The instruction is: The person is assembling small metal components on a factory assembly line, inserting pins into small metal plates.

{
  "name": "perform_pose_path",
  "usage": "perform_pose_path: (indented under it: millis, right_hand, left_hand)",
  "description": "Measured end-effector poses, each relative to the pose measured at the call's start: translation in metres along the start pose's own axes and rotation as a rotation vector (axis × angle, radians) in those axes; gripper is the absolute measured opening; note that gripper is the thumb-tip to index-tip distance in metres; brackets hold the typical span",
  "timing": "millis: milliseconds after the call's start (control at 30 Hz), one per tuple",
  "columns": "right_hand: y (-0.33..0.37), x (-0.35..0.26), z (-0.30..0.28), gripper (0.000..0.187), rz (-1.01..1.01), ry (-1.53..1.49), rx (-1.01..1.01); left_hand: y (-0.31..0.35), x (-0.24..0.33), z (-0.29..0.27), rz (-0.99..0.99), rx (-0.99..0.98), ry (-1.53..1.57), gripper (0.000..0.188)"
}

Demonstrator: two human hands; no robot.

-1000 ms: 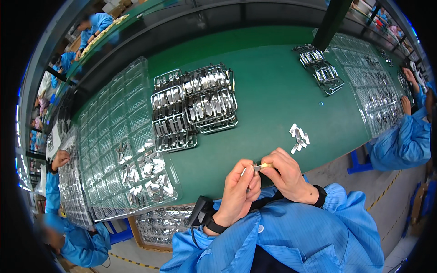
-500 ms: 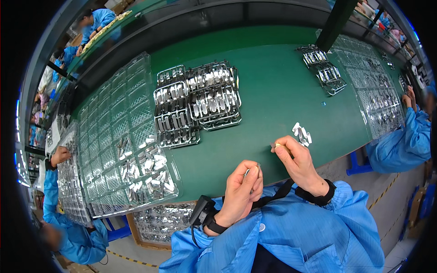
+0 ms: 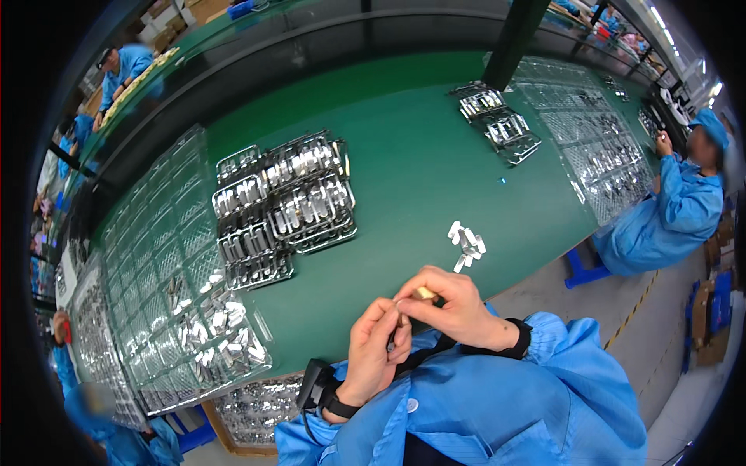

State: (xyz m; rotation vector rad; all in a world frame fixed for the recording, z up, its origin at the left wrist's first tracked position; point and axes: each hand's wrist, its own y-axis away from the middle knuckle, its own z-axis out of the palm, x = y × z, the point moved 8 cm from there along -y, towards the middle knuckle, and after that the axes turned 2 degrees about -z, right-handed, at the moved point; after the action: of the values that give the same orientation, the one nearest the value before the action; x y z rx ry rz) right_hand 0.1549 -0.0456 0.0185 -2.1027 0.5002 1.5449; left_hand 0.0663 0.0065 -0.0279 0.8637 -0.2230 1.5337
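Note:
My left hand (image 3: 379, 340) is closed around a small, dark and shiny metal piece (image 3: 392, 339), mostly hidden by the fingers. Against its fingertips, my right hand (image 3: 454, 311) pinches thumb and forefinger together. Something small and yellow (image 3: 424, 293) shows at the right fingers; what the pinch itself holds is hidden. Just beyond my hands, several small silver metal pieces (image 3: 468, 247) lie loose on the green tabletop (image 3: 396, 186).
Stacked wire racks (image 3: 284, 206) full of metal pieces stand left of centre. Left of them lies a clear compartment tray (image 3: 155, 272) with loose silver pieces. More racks (image 3: 497, 123) stand by a dark post (image 3: 515, 43). Co-workers sit at both sides, one on the right (image 3: 672, 198).
My right hand has come left to meet the left hand; the two were apart before. The whole view has shifted, so the table's contents appear farther left.

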Motion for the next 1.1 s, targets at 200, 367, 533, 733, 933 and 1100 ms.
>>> perform_pose_path:
  millis: [200, 367, 533, 733, 933, 1100]
  right_hand:
    - [-0.001, -0.013, -0.018, 0.013, -0.090, 0.249, -0.024]
    - [-0.012, -0.003, -0.075, 0.018, -0.223, 0.885, 0.176]
    - [-0.015, 0.001, -0.072, 0.020, -0.196, 0.969, 0.149]
    - [-0.017, 0.004, -0.067, 0.017, -0.305, 1.107, 0.119]
    - [-0.019, 0.002, -0.055, 0.010, -0.512, 1.318, -0.053]
    - [-0.021, -0.025, -0.059, 0.016, -0.527, 0.937, 0.092]
  left_hand:
    - [-0.002, -0.002, -0.002, -0.028, 0.003, 0.068, 0.027]
    - [-0.004, 0.000, -0.004, 0.000, -0.015, 0.113, 0.025]
    - [-0.006, 0.000, -0.005, -0.015, 0.008, 0.091, 0.023]
    - [-0.009, -0.002, -0.005, -0.025, 0.009, 0.144, 0.028]
    - [-0.007, 0.001, -0.005, -0.018, 0.031, 0.127, 0.031]
    - [-0.009, 0.000, -0.004, -0.035, 0.025, 0.093, 0.025]
